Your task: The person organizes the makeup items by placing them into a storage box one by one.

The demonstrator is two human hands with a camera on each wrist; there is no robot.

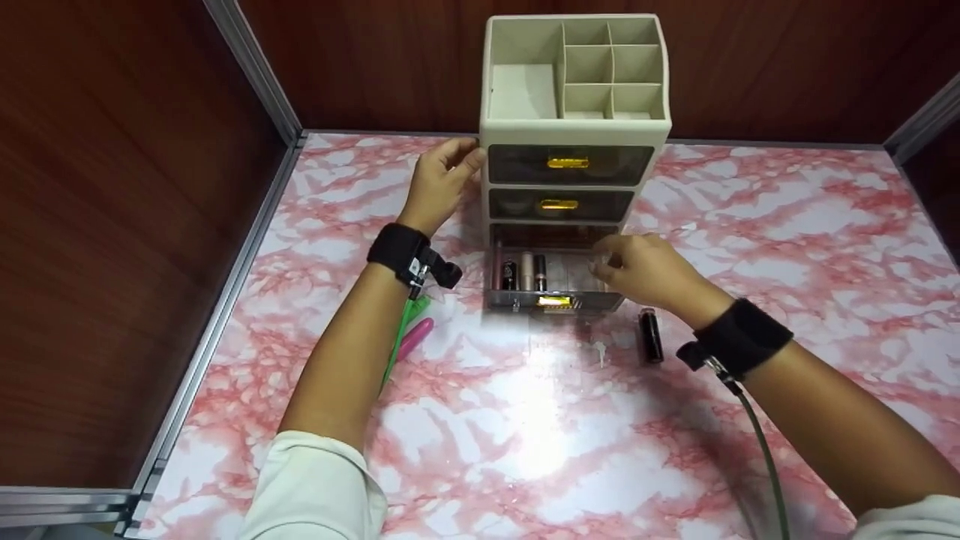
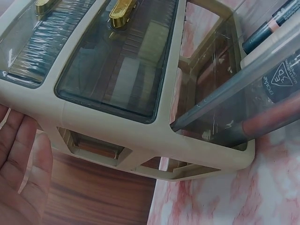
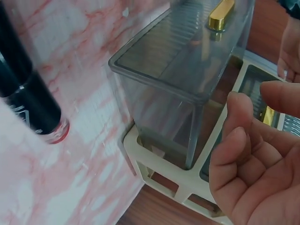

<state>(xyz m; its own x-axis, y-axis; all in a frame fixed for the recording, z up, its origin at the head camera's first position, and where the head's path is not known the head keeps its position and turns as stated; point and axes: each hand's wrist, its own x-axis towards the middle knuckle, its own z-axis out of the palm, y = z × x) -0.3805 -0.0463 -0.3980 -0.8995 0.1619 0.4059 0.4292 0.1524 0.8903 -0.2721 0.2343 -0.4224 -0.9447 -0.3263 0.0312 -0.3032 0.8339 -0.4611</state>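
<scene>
A cream drawer organizer (image 1: 575,133) stands at the back of the table, its bottom drawer (image 1: 555,300) pulled out. Several lipstick tubes (image 1: 528,271) lie in that clear drawer, toward its left side. My left hand (image 1: 444,180) has its fingertips at the organizer's left side, near the top drawer, fingers loosely bent. Over the right side of the pulled-out drawer is my right hand (image 1: 646,271); its fingers are loosely curled with nothing between them. In the right wrist view, thumb and index finger stand apart beside the drawer. A black lipstick tube (image 1: 651,335) lies on the table below this hand.
Green (image 1: 417,306) and pink tubes (image 1: 415,337) lie partly hidden behind the left forearm. Divided compartments (image 1: 611,67) top the organizer. Two upper drawers with gold handles (image 1: 568,163) are closed. Dark wood panels (image 1: 375,67) stand behind and left of the marbled table (image 1: 450,450).
</scene>
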